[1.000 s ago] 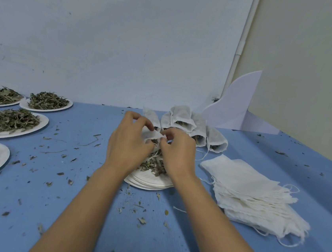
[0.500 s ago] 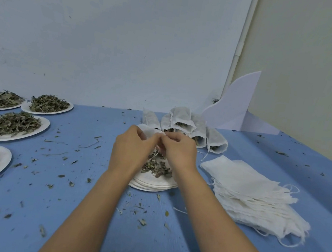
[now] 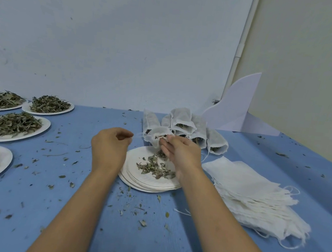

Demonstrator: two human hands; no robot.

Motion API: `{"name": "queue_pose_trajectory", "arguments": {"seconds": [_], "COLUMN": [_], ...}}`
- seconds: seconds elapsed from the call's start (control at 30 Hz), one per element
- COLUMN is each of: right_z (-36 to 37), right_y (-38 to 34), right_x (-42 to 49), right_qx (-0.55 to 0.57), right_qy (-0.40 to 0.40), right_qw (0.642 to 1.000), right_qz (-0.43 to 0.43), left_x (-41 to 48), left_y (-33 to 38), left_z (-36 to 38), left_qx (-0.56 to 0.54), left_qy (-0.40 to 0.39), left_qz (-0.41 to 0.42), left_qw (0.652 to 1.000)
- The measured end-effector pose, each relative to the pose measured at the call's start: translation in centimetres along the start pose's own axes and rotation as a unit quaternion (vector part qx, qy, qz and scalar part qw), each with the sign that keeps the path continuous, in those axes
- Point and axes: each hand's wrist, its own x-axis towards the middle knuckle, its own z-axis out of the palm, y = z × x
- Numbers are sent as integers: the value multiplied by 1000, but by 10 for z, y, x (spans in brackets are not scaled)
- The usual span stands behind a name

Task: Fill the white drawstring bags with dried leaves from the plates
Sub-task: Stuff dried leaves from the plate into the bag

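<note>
Blue worktop (image 3: 91,121); heaped leaf plates (image 3: 43,128) at far left. The left hand (image 3: 109,148), fingers curled, seems to pinch the string (image 3: 138,136) of a bag (image 3: 155,138), which the right hand (image 3: 180,154) grips by the mouth, just above the centre plate (image 3: 135,170). Best to draw the string out sideways, steadily, with the mouth kept up so no leaves spill. Empty bags (image 3: 247,182) lie stacked at right.

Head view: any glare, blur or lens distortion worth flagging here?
Head view: soft, even light, no glare, faint shadows under the forearms; the wide lens leans the wall pipe inward; the left hand, right hand and bag look sharp; the thin drawstring between them is barely resolved.
</note>
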Motion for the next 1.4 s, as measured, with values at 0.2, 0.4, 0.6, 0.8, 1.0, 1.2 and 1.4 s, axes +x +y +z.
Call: {"name": "queue_pose_trajectory", "arguments": {"seconds": [0.2,0.4,0.6,0.8,1.0,1.2,1.4], "right_z": [3,6,5,2,-8,-10,-4], "right_y": [4,9,9,7,5,14,19], "right_x": [-1,0,-1,-2,6,6,3], "right_qx": [-107,-220,-309,-378,-516,-697,-614], "right_qy": [8,-2,-19,-27,-115,-224,-211], "right_qw": [993,969,933,881,820,664,730], "right_qz": [-53,-110,-181,-283,-221,-152,-214], "left_x": [-4,-14,-14,-14,-11,-7,-8], "left_y": [3,15,12,12,15,24,24], "left_z": [8,19,18,14,9,4,4], "left_qx": [200,33,106,112,-22,-138,-142], "left_qy": [-76,-69,-57,3,75,118,115], "left_qz": [44,109,111,149,110,29,17], "left_qw": [976,991,987,983,991,983,983]}}
